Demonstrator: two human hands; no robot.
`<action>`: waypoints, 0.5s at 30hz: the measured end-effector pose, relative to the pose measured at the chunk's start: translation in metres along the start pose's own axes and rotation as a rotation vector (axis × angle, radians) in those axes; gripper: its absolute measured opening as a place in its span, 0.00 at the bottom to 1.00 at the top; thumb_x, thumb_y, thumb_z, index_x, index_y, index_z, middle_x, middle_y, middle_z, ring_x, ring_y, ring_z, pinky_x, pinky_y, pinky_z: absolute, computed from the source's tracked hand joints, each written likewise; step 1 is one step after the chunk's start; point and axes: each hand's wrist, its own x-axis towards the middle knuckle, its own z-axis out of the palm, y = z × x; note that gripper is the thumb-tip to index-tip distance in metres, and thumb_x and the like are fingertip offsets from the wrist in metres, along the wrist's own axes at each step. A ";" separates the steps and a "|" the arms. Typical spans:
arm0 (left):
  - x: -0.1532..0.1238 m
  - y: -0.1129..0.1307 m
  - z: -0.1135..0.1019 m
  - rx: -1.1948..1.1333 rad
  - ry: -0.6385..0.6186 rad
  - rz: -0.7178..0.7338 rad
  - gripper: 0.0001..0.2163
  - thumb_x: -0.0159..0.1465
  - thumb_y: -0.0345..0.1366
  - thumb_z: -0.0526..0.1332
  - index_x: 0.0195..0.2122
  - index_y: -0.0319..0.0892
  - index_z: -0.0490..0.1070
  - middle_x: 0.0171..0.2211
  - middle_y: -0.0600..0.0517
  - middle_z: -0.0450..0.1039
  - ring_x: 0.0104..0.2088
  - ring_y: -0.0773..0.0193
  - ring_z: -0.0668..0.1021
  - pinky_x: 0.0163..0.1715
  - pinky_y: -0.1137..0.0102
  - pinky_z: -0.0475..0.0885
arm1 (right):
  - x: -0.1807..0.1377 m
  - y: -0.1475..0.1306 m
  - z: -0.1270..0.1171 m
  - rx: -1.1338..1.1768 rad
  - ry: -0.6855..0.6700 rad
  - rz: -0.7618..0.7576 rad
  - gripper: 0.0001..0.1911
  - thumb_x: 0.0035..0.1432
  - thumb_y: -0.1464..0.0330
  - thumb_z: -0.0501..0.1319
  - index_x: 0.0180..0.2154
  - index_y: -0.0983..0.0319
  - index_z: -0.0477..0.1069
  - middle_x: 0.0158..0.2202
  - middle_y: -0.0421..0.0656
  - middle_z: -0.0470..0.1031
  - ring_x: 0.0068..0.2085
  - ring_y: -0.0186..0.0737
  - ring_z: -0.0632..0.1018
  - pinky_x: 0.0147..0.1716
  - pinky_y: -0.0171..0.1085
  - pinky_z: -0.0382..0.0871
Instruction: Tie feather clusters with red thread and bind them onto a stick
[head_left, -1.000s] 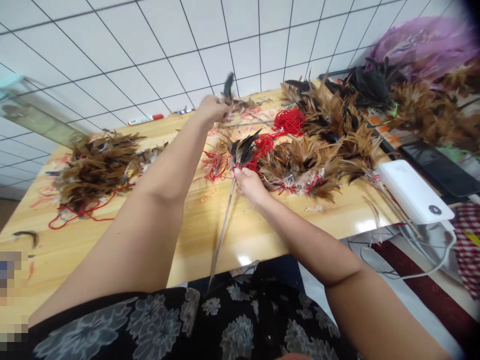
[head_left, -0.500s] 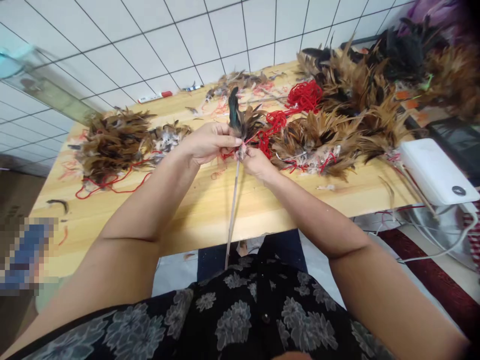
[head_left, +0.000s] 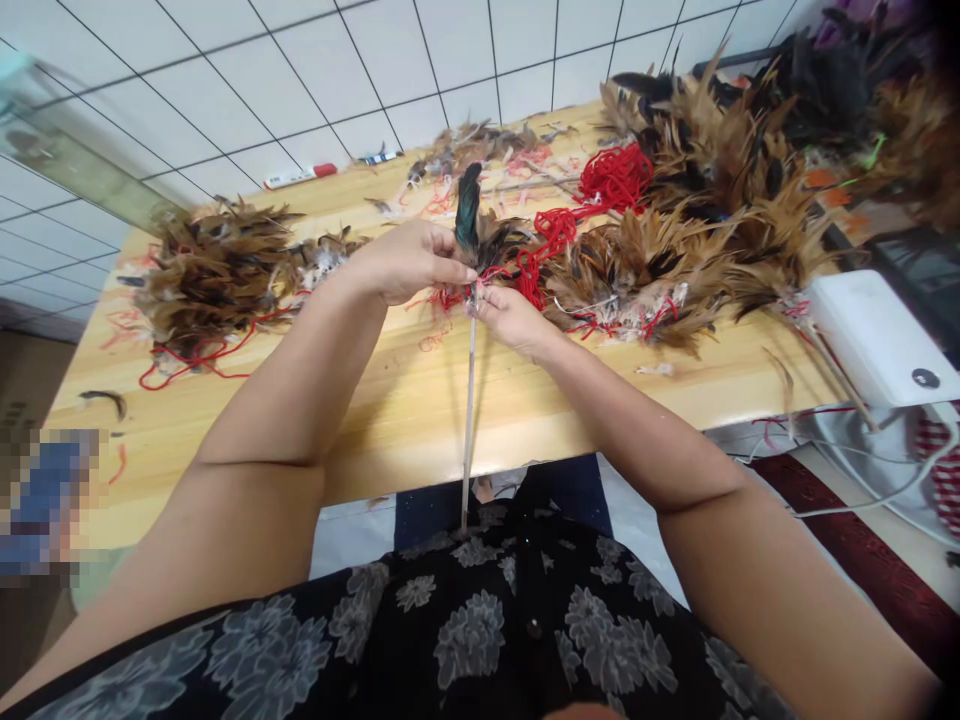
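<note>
My left hand [head_left: 420, 262] is closed, thumb and fingers pinching the base of a small bunch of feathers [head_left: 468, 212], one of them long and dark green-black, the others brown. Just below, my right hand [head_left: 511, 318] pinches the top end of a thin stick [head_left: 469, 410], where feather bases and a bit of red yarn meet. The stick slants down over the table edge, its lower end against the patterned black shirt. Red yarn [head_left: 553, 232] runs from the bunch to a tangled heap behind. My fingertips partly hide the join.
Brown feather bundles lie on the wooden table [head_left: 375, 420], one pile [head_left: 217, 280] at left and a larger pile [head_left: 637, 260] at right. A white power bank [head_left: 877, 335] with a cable sits at the right edge. A red-capped marker [head_left: 300, 177] lies by the tiled wall.
Both hands stay at the stick's top with only a slight shift of the fingers. The green-black feather stands a little higher in view, and the camera view has shifted slightly.
</note>
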 end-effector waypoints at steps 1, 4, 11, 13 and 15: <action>0.000 0.002 -0.001 0.023 0.003 0.010 0.15 0.51 0.27 0.86 0.24 0.40 0.80 0.23 0.51 0.77 0.23 0.63 0.76 0.26 0.70 0.72 | 0.001 0.002 -0.001 -0.010 -0.013 -0.015 0.25 0.61 0.58 0.81 0.28 0.59 0.68 0.30 0.34 0.69 0.41 0.37 0.73 0.55 0.36 0.72; -0.003 0.006 -0.002 0.090 -0.013 0.039 0.12 0.52 0.26 0.84 0.25 0.40 0.81 0.24 0.52 0.77 0.25 0.63 0.77 0.28 0.71 0.72 | 0.002 0.004 -0.001 -0.015 -0.049 -0.024 0.28 0.60 0.52 0.82 0.28 0.59 0.67 0.31 0.35 0.68 0.40 0.36 0.72 0.50 0.35 0.71; -0.013 0.023 -0.005 0.271 -0.022 0.016 0.06 0.55 0.28 0.78 0.28 0.40 0.83 0.28 0.52 0.80 0.32 0.58 0.83 0.36 0.69 0.76 | -0.006 -0.001 0.001 0.028 -0.071 -0.074 0.29 0.63 0.51 0.81 0.29 0.58 0.66 0.32 0.35 0.64 0.39 0.35 0.68 0.46 0.35 0.69; -0.015 0.029 -0.005 0.318 -0.019 0.015 0.05 0.55 0.29 0.77 0.29 0.40 0.83 0.29 0.51 0.80 0.35 0.55 0.85 0.41 0.67 0.78 | -0.006 -0.002 0.000 0.012 -0.056 -0.075 0.29 0.64 0.50 0.80 0.30 0.58 0.66 0.32 0.35 0.65 0.38 0.35 0.67 0.46 0.35 0.69; -0.017 0.035 -0.004 0.381 -0.015 0.015 0.05 0.55 0.31 0.76 0.30 0.40 0.83 0.29 0.52 0.79 0.38 0.53 0.86 0.44 0.65 0.78 | -0.005 -0.002 -0.001 -0.014 -0.056 -0.074 0.29 0.64 0.50 0.80 0.29 0.58 0.66 0.32 0.35 0.65 0.38 0.35 0.67 0.46 0.35 0.70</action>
